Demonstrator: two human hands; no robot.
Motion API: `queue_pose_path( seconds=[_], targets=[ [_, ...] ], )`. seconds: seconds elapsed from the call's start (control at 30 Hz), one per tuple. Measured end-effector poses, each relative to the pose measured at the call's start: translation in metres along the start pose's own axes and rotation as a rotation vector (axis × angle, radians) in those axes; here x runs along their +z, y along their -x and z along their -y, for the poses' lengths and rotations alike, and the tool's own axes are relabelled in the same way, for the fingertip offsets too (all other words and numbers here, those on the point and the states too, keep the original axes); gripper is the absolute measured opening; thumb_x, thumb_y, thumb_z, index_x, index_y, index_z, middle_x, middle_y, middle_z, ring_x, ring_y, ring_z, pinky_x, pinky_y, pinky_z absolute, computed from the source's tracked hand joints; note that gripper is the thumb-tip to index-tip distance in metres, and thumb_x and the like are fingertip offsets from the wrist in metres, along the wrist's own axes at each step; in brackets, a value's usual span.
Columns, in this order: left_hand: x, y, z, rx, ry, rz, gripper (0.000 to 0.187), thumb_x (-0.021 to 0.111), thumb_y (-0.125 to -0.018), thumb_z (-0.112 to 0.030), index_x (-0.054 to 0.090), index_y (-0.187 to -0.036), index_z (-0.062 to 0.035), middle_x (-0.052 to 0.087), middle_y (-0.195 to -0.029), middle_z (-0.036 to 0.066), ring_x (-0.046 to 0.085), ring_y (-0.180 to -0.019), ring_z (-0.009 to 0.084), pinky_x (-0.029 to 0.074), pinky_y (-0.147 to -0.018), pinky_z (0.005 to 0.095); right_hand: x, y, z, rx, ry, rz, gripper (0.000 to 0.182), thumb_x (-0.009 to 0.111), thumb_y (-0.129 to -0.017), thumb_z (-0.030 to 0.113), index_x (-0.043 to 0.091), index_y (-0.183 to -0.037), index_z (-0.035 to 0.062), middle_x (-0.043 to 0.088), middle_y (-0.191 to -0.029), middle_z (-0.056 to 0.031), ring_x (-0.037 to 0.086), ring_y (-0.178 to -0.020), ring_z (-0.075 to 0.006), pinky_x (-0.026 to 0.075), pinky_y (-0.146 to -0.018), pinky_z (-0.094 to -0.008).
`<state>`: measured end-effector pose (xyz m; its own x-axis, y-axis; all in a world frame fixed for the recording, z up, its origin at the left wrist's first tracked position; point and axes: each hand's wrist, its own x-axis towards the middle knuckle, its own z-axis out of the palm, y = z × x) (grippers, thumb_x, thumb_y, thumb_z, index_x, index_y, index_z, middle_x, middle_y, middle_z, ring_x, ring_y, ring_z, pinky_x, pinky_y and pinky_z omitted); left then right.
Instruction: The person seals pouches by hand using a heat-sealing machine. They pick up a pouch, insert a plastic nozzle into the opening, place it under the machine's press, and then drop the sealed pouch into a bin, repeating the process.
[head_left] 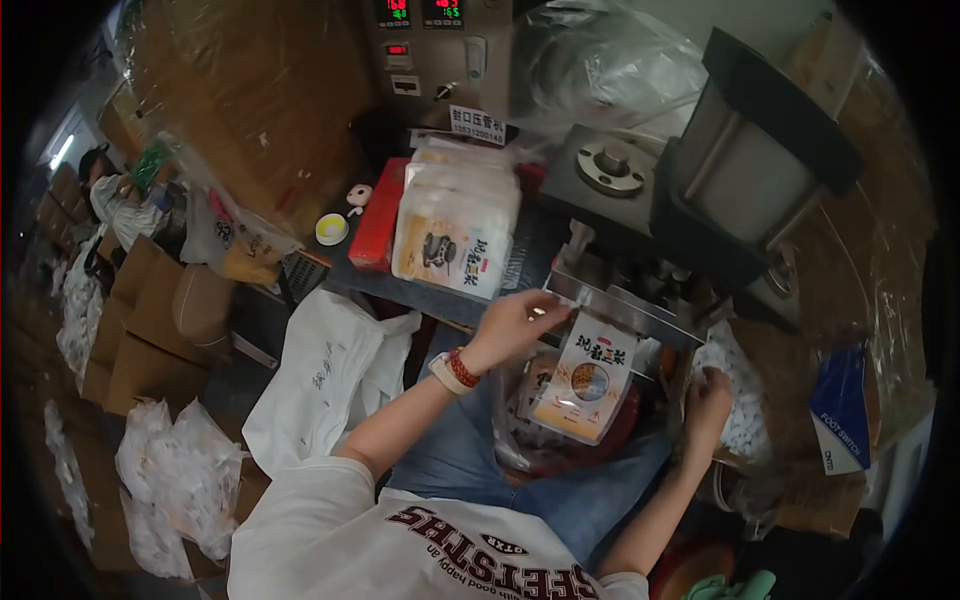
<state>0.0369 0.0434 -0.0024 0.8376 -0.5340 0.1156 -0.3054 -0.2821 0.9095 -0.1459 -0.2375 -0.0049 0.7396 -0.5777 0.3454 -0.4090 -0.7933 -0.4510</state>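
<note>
A printed white-and-orange pouch (590,385) hangs with its top edge at the clear guard of the press machine. My left hand (510,328) is at the pouch's upper left corner, thumb and finger pinched on its edge. My right hand (706,408) is over the near side of a container of small white plastic pieces (738,385). Its fingers are curled together; what they hold, if anything, is hidden. Below the hanging pouch, more printed pouches (535,390) lie in a clear plastic bag between my knees.
Stacked pouches (455,225) lie beside a red box (380,215) on the dark bench. The machine's large grey head (750,150) overhangs the right. A blue foot-switch box (842,410) stands farther right. White sacks (325,375) and cartons (160,340) fill the left, where another person (125,205) is.
</note>
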Motion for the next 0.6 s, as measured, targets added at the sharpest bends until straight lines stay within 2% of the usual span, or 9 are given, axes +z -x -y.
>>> queue_pose_path(
  seconds=[0.07,0.1,0.17,0.2,0.23,0.27,0.37,0.43,0.6],
  targets=[
    [-0.033,0.013,-0.001,0.234,-0.907,-0.405,0.064,0.067,-0.082,-0.042,0.047,-0.133,-0.0095,0.044,-0.14,0.012,0.041,-0.128,0.0303,0.034,-0.103,0.0431,0.002,0.002,-0.005,0.097,-0.045,-0.095,0.026,0.058,-0.083,0.002,0.059,-0.109,-0.0004,0.06,-0.104,-0.0199,0.061,-0.09,-0.0356,0.049,-0.076,-0.0382],
    [-0.046,0.022,0.012,0.232,-0.909,-0.405,0.064,0.067,-0.082,-0.042,0.047,-0.133,-0.0095,0.044,-0.14,0.012,0.041,-0.128,0.0303,0.034,-0.103,0.0431,0.002,0.004,0.0,0.096,-0.047,-0.093,0.026,0.058,-0.083,0.002,0.059,-0.109,-0.0004,0.06,-0.104,-0.0199,0.061,-0.09,-0.0356,0.049,-0.076,-0.0382],
    [-0.063,0.044,0.046,0.366,-1.008,-0.148,0.067,0.069,-0.079,-0.037,0.044,-0.135,-0.0118,0.039,-0.144,0.011,0.038,-0.132,0.0304,0.029,-0.107,0.0443,-0.003,0.011,0.018,0.076,-0.278,-0.364,0.029,0.06,-0.088,0.006,0.056,-0.116,0.0001,0.061,-0.106,-0.0149,0.063,-0.086,-0.0221,0.048,-0.074,-0.0321],
    [-0.068,0.055,0.048,0.385,-0.967,-0.061,0.065,0.07,-0.078,-0.031,0.045,-0.135,-0.0129,0.041,-0.143,0.01,0.039,-0.131,0.03,0.032,-0.106,0.0434,-0.008,0.014,0.03,0.083,-0.278,-0.372,0.029,0.06,-0.088,0.006,0.056,-0.116,0.0001,0.061,-0.106,-0.0149,0.063,-0.086,-0.0221,0.048,-0.074,-0.0321],
    [-0.073,0.063,0.049,0.404,-0.926,0.032,0.064,0.07,-0.076,-0.024,0.046,-0.135,-0.014,0.044,-0.141,0.009,0.041,-0.13,0.0296,0.034,-0.105,0.0424,-0.012,0.018,0.045,0.1,-0.625,-0.347,0.03,0.059,-0.089,0.007,0.054,-0.118,-0.0002,0.061,-0.107,-0.0132,0.062,-0.09,-0.0203,0.048,-0.078,-0.0314],
    [-0.076,0.068,0.056,0.416,-0.786,-0.067,0.054,0.066,-0.073,-0.008,0.057,-0.126,-0.0135,0.058,-0.127,0.009,0.056,-0.116,0.027,0.045,-0.094,0.0384,-0.017,0.026,0.059,0.116,-0.968,-0.312,0.032,0.059,-0.09,0.007,0.052,-0.12,-0.0006,0.061,-0.108,-0.0114,0.062,-0.093,-0.0185,0.048,-0.082,-0.0307],
    [-0.075,0.075,0.038,0.207,-0.428,-0.118,0.041,0.06,-0.07,0.001,0.067,-0.11,-0.0102,0.068,-0.107,0.008,0.066,-0.097,0.025,0.053,-0.08,0.034,-0.028,0.049,0.101,-0.067,-1.298,-0.128,0.029,0.059,-0.091,0.007,0.052,-0.118,-0.0011,0.06,-0.11,-0.0114,0.061,-0.098,-0.0205,0.047,-0.089,-0.032],
    [-0.059,0.078,0.007,0.151,-0.226,-0.161,0.036,0.058,-0.068,0.003,0.071,-0.099,-0.0076,0.071,-0.097,0.008,0.068,-0.091,0.0248,0.054,-0.076,0.0323,-0.026,0.062,0.124,-0.247,-1.23,-0.068,0.029,0.061,-0.088,0.002,0.053,-0.116,-0.0012,0.061,-0.113,-0.0139,0.06,-0.1,-0.0212,0.047,-0.089,-0.0324],
    [-0.027,0.09,-0.044,0.533,-0.218,-0.058,0.04,0.057,-0.064,0.006,0.07,-0.1,-0.0065,0.069,-0.101,0.009,0.067,-0.096,0.0244,0.054,-0.082,0.0331,-0.017,0.06,0.154,-0.64,-0.609,0.022,0.029,0.07,-0.07,-0.001,0.068,-0.099,0.0023,0.067,-0.103,-0.0117,0.059,-0.105,-0.0318,0.046,-0.087,-0.0409]
  ],
)
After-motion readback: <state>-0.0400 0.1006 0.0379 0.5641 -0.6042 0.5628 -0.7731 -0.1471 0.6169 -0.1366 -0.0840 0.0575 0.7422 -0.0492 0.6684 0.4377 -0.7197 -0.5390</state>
